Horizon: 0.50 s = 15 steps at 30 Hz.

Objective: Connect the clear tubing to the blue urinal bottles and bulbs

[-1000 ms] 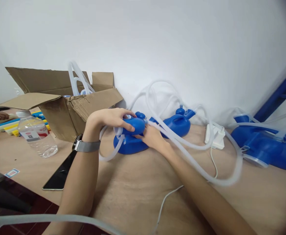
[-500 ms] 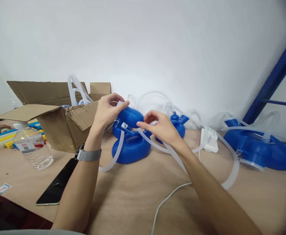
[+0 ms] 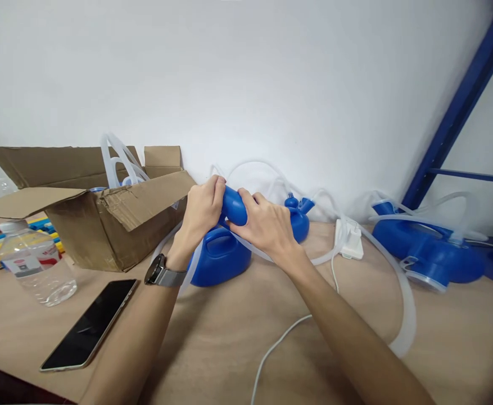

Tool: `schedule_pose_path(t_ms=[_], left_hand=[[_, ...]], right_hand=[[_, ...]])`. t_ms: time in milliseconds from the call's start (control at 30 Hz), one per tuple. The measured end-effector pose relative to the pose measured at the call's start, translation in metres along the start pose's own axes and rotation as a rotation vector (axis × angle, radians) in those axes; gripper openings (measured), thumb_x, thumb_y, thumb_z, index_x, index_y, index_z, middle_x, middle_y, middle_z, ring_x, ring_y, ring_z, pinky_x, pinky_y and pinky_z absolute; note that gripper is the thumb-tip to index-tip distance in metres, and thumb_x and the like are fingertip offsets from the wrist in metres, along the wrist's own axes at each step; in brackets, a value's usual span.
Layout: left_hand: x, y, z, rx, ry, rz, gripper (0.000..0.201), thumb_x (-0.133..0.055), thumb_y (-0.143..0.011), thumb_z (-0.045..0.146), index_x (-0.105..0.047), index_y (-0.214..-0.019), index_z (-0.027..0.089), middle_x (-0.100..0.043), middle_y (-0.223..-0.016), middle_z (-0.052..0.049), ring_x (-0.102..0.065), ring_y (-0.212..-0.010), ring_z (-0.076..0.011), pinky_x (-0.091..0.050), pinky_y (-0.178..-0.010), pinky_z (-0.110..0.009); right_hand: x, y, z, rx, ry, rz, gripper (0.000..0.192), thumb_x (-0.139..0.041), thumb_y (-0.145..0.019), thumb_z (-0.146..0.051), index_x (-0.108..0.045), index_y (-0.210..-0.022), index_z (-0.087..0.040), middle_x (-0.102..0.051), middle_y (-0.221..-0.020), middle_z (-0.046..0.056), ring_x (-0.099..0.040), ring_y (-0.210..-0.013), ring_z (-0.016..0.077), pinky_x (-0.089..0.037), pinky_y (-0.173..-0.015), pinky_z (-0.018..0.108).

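Note:
My left hand and my right hand are both closed around a smooth, rounded blue plastic piece, gripping it from either side. Much of the piece is covered by my fingers. Just below stands a blue plastic bottle with a moulded handle; whether the held piece is joined to it, I cannot tell. A clear soft tube hangs down by my left hand in front of that bottle. Another blue bottle, with a small knob and a flared spout, stands behind my right hand.
An open cardboard box with tubes sticking out stands at left. Near it are a water bottle and a phone. At right lie a white power strip, a white cable and more blue bottles with tubes.
My fingers have closed from a loose touch to a firm grip on the blue piece, and my hands have come nearer each other. The camera view has shifted slightly.

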State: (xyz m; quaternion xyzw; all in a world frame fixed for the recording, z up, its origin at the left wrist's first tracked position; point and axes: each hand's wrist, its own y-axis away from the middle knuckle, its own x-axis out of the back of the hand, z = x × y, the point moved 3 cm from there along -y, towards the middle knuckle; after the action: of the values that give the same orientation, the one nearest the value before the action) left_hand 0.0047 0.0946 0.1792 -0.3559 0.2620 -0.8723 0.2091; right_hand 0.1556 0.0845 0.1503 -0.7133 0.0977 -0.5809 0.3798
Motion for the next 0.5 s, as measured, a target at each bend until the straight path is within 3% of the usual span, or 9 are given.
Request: schedule_pose_path(t_ms=[200,367,500], left_hand=[[-0.015,-0.008,-0.014,0.128,0.200,-0.030,0.057,-0.036,-0.081,0.058,-0.071,-0.097,0.015,-0.074,-0.097,0.004,-0.049,-0.074,0.0105,-0.031,-0.069,0.000],[-0.028,-0.009,-0.019,0.169,0.197,-0.032,0.058,-0.034,-0.081,0.057,-0.069,-0.100,0.014,-0.074,-0.098,0.004,-0.048,-0.073,0.0098,-0.031,-0.069,-0.001],[-0.030,-0.007,-0.017,0.205,0.096,-0.134,0.058,-0.041,-0.078,0.063,-0.070,-0.099,0.017,-0.074,-0.096,0.003,-0.046,-0.071,0.0074,-0.029,-0.071,-0.005]], right_hand=[[0.003,-0.001,0.006,0.081,0.003,-0.009,0.061,-0.063,-0.088,-0.055,-0.052,-0.140,-0.026,-0.070,-0.106,0.009,-0.068,-0.087,0.0301,-0.042,-0.066,0.034],[-0.003,-0.003,0.017,0.090,0.004,-0.056,0.062,-0.063,-0.088,-0.056,-0.051,-0.141,-0.026,-0.069,-0.111,0.012,-0.068,-0.094,0.0317,-0.045,-0.074,0.036],[-0.014,-0.001,0.022,0.092,-0.016,-0.100,0.064,-0.060,-0.089,-0.060,-0.047,-0.144,-0.028,-0.069,-0.113,0.011,-0.068,-0.097,0.0321,-0.047,-0.076,0.037]])
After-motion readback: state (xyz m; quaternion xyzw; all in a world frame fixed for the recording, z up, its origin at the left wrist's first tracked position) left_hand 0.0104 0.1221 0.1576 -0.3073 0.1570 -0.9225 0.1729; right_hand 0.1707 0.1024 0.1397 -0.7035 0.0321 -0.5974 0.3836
